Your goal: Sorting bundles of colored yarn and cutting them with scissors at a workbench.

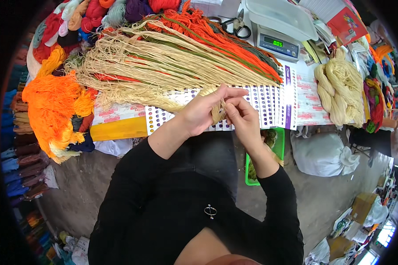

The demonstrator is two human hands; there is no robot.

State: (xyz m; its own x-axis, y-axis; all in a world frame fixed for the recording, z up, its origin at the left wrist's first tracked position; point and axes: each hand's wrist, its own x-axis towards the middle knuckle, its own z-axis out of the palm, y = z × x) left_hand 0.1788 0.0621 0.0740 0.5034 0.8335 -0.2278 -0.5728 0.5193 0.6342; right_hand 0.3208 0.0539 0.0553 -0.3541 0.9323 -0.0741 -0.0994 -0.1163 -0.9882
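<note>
At the near edge of the table, my left hand [202,111] is closed round a bunch of cream thread [217,112], its index finger stretched to the right. My right hand [244,118] pinches strands of the same thread between thumb and fingers, close beside the left fingertips. Under both hands lie white thread cards [263,104] with rows of round holes along their length. Long cream strands [150,66] fan out from the cards to the upper left, mixed with orange-red [247,55] and green ones.
Bright orange yarn [51,115] hangs over the table's left end, near coloured skeins [93,15]. Black-handled scissors [242,31] lie beside a digital scale [278,46] bearing a clear plastic tub [281,17]. Cream hanks [340,90] lie at right. Below stand a green basket [251,181] and white sack [320,152].
</note>
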